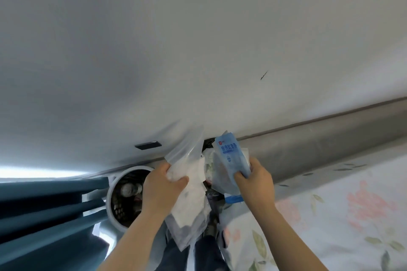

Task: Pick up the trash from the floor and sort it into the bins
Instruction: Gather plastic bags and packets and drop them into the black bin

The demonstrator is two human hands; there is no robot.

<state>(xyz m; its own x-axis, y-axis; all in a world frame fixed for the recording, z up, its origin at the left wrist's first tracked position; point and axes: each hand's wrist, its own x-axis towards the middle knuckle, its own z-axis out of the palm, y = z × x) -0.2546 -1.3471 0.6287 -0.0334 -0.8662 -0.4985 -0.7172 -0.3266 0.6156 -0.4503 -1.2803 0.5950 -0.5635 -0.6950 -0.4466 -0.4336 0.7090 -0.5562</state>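
Mostly a smooth, pale wall (198, 28) fills the view, marked by one short dark scratch (263, 75). A grey padded band (330, 145) runs along its base. A floral bedsheet (341, 215) lies at right and pleated teal curtains (44, 209) hang at left. Beside the curtains stands a round white bin (108, 202) with a dark liner and bottles inside. The left hand (161, 185) grips crinkled clear plastic bags (189, 200) with white paper inside, just right of the bin. The right hand (255, 180) pinches a glossy blue packet (231, 156) printed with white characters, held close beside the bags.
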